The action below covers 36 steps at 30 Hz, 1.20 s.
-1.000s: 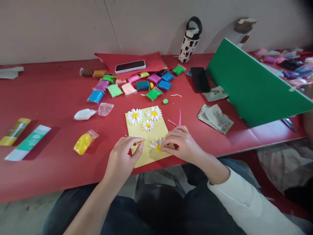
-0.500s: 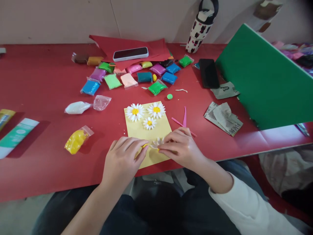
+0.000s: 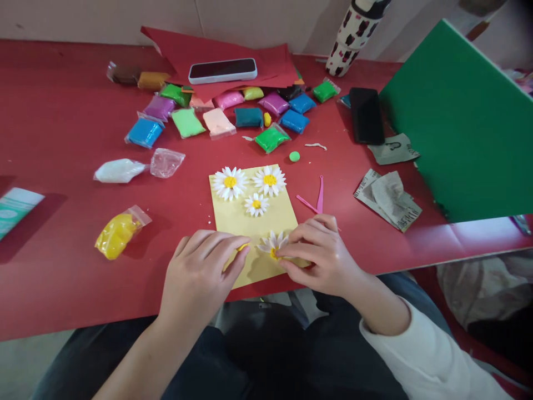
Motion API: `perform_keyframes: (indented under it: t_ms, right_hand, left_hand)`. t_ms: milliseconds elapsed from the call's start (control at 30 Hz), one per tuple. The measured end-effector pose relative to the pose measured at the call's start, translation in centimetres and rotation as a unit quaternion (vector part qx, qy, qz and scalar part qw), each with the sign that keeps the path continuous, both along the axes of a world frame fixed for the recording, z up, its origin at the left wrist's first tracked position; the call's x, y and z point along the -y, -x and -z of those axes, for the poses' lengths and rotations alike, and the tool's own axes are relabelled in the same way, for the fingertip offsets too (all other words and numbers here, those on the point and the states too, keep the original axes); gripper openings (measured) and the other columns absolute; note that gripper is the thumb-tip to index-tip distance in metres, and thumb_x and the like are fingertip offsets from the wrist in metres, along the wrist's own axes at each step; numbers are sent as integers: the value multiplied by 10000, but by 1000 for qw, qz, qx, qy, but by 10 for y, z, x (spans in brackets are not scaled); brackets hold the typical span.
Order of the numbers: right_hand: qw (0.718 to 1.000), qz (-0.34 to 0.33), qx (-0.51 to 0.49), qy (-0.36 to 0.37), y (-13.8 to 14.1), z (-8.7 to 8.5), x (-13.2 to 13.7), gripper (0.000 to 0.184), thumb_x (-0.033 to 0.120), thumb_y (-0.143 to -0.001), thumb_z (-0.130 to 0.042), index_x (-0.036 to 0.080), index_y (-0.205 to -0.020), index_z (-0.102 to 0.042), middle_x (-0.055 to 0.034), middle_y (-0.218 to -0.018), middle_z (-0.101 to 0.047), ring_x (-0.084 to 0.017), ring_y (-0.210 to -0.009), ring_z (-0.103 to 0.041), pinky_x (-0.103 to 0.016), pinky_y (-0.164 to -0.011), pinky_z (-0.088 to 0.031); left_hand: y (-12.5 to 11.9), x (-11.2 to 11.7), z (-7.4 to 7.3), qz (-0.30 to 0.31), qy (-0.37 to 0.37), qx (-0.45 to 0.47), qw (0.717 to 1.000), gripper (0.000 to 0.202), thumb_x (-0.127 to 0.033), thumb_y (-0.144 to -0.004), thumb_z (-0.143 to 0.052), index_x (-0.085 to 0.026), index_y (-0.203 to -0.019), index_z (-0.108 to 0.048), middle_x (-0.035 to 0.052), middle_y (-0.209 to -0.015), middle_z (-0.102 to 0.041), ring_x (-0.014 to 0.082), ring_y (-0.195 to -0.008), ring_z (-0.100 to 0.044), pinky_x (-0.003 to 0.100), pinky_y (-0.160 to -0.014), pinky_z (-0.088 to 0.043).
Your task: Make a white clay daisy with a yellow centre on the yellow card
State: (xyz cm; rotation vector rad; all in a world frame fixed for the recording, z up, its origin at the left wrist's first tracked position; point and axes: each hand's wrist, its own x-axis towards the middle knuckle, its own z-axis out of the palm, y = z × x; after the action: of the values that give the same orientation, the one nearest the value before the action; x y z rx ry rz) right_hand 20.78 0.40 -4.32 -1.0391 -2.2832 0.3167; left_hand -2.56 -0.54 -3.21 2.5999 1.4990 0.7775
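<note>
A lump of yellow clay is pinched between the thumb and index finger of my left hand, above the left side of a pale yellow card. My right hand has its bent fingertips at the yellow clay centre of a white-petalled clay daisy low on the card. Those fingers partly cover this flower's right side. Higher on the card sit three finished-looking daisies: one at upper left, one at upper right and a smaller one below them.
Pink modelling tools lie right of the card. Yellow clay in a bag and a white clay bag are at left. Several coloured clay packets, two phones, a bottle, paper scraps and a green board surround the work.
My left hand has moved slightly left, away from the lower daisy, keeping its yellow clay. More of that daisy's petals and its yellow centre now show beside my right fingertips. The view has shifted.
</note>
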Motion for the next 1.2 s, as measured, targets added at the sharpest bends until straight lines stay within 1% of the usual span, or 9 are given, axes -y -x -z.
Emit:
perform_keyframes:
  t_ms: [100, 200, 300, 400, 533, 700, 967, 1133, 1200]
  right_hand:
    - [1000, -2, 21, -14, -1, 2, -1, 138, 256, -878, -630, 251, -768, -712, 13, -733, -652, -126, -679, -571, -358, -788, -342]
    - [999, 8, 24, -23, -1, 7, -3, 94, 248, -880, -646, 249, -806, -705, 13, -768, -677, -132, -710, -592, -355, -793, -346]
    - [1000, 10, 7, -23, -3, 6, -4, 64, 233, -874, -650, 246, -830, -695, 17, -781, -687, -128, -708, -604, -354, -789, -353]
    - [999, -32, 18, -17, -7, 0, -1, 75, 224, -869, -642, 244, -809, -681, 24, -762, -683, -125, -702, -595, -356, -794, -356]
    - [986, -107, 122, -37, -12, -4, 3, 133, 190, -901, -569, 237, -832, -672, 18, -773, -681, -137, -719, -570, -358, -774, -338]
    - [972, -130, 185, -60, -12, -2, 4, 203, 189, -943, -500, 232, -833, -665, 10, -793, -677, -141, -729, -535, -343, -761, -325]
    - [970, -132, 194, -68, -5, -5, 3, 228, 173, -939, -488, 198, -774, -643, 6, -708, -622, -141, -712, -510, -329, -740, -323]
    - [984, -125, 117, -52, -10, -4, 5, 149, 156, -894, -531, 192, -808, -646, 14, -724, -636, -138, -721, -527, -337, -784, -338]
    - [985, -118, 111, -52, -14, -4, 5, 139, 149, -888, -543, 198, -817, -652, 18, -720, -630, -139, -721, -527, -340, -780, -333]
  left_hand:
    - [2, 1, 0, -6, 6, -3, 1000, 125, -257, -906, -572, -228, -963, -679, 20, -892, -738, 195, -796, -645, 330, -745, -450]
    - [2, 1, 0, -8, 13, -5, 1000, 138, -265, -909, -563, -237, -970, -684, 19, -893, -740, 195, -797, -648, 332, -746, -451]
    - [3, 1, 0, -11, 14, -3, 1000, 134, -272, -909, -566, -241, -973, -680, 16, -893, -741, 202, -810, -649, 337, -750, -451]
    - [4, 1, 0, -13, 13, -4, 1000, 135, -277, -913, -562, -238, -976, -675, 19, -893, -742, 209, -819, -648, 339, -756, -451]
    - [5, 1, 1, -12, 4, -4, 1000, 137, -273, -909, -567, -232, -979, -678, 23, -897, -742, 210, -806, -648, 340, -749, -448]
    - [4, 1, 1, -7, 9, -10, 1000, 132, -274, -913, -563, -233, -967, -676, 22, -900, -742, 207, -799, -642, 338, -759, -452]
    - [5, -1, 1, 26, 9, -7, 1000, 110, -227, -906, -571, -209, -956, -668, 19, -902, -738, 192, -815, -638, 331, -787, -466]
    - [4, -2, 2, 35, -9, -16, 999, 99, -202, -889, -598, -192, -963, -663, 26, -903, -733, 201, -829, -635, 335, -771, -476]
    - [4, -2, 2, 40, -17, -15, 999, 97, -191, -881, -609, -188, -964, -658, 28, -900, -731, 204, -823, -632, 338, -765, -478]
